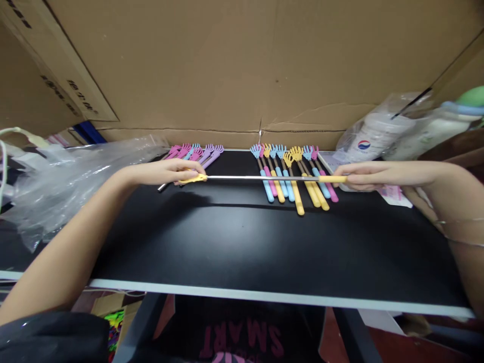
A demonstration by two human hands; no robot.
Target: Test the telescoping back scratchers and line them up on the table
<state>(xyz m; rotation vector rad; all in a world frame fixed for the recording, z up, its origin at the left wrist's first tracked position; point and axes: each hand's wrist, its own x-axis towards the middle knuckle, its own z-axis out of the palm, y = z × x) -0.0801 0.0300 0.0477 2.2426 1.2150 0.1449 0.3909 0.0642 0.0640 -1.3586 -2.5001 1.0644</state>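
A yellow telescopic back scratcher is stretched out level above the black table. My left hand is closed on its yellow claw end, and my right hand grips the yellow handle at the other end. Its metal rod runs bare between the two. Behind and below it lies a row of back scratchers with blue, pink and yellow handles, their claws toward the cardboard wall. Near my left hand rests another group of back scratchers with pink, purple and blue claws.
A clear plastic bag lies on the left of the black table. A cardboard wall stands behind. At the right are a bagged Pepsi cup and a bottle with a green top. A pink-and-white packet lies near my right wrist.
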